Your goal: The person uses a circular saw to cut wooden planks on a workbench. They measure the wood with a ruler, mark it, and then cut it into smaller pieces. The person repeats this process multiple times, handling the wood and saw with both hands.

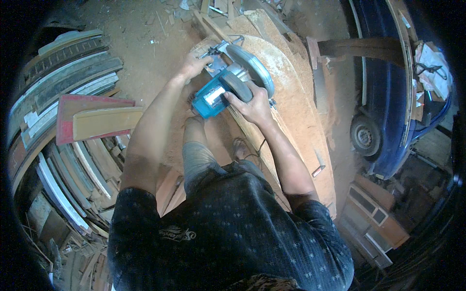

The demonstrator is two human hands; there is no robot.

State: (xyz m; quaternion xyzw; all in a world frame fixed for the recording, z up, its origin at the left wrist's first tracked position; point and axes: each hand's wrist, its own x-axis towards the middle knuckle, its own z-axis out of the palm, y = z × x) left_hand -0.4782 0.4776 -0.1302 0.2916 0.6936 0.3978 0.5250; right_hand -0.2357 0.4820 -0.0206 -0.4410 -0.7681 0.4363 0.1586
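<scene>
A teal circular saw [208,100] with a grey blade guard rests on a long wooden plank [266,151] that lies on a sawdust-covered wooden work surface [291,104]. The saw's black handle is wrapped by my right hand [256,105], the thumb lying along its near side. At the front left of the saw, my left hand [193,67] is closed on the edge of its metal base, with the fingertips partly hidden. The guard and body hide the blade. A dark cord [262,145] runs near my right forearm.
Curved stacks of timber [63,179] fill the left side, with a red-edged panel [65,119] on top. A small red-and-white object [318,170] lies on the work surface. A blue vehicle [383,111] stands at right, near a wooden frame [378,213]. Offcuts litter the far floor.
</scene>
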